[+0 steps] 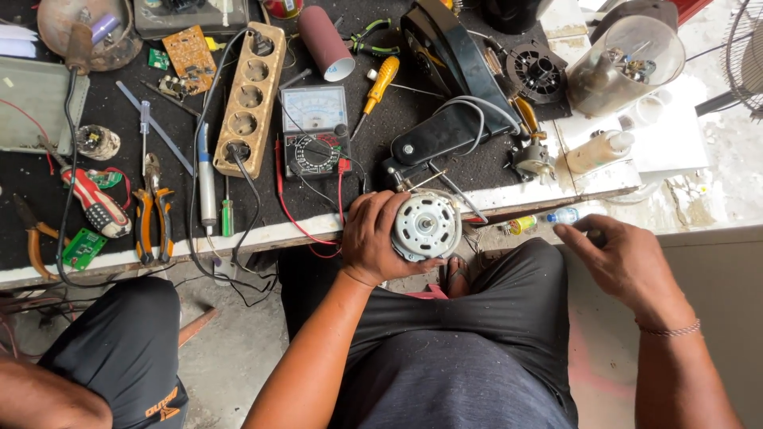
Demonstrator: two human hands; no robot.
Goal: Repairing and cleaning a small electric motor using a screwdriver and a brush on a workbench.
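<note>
**Head view: a small electric motor held at the table edge**

The left hand (373,238) is shown wrapped around a small electric motor (427,226), its fingers (380,208) grasping the round casing with the shaft end turned up toward the camera. The motor is held just off the near edge of the table (509,195), above the lap. The right hand (624,258) is seen well apart to the right, fingers loosely curled around a small dark item; whether that item is gripped cannot be told.

A slip is judged possible: the motor is carried by one hand only, over the floor, and its thin wires (445,184) could snag or tear if it dropped. The red lead (292,213) trailing from the analogue multimeter (315,131) hangs beside the wrist and could be caught.

Crowding the table are orange-handled pliers (151,214), a yellow screwdriver (377,83), a beige power strip (250,95), a black appliance housing (445,87) and a clear plastic jar (628,63). A small bottle (563,215) lies between the hands.
</note>
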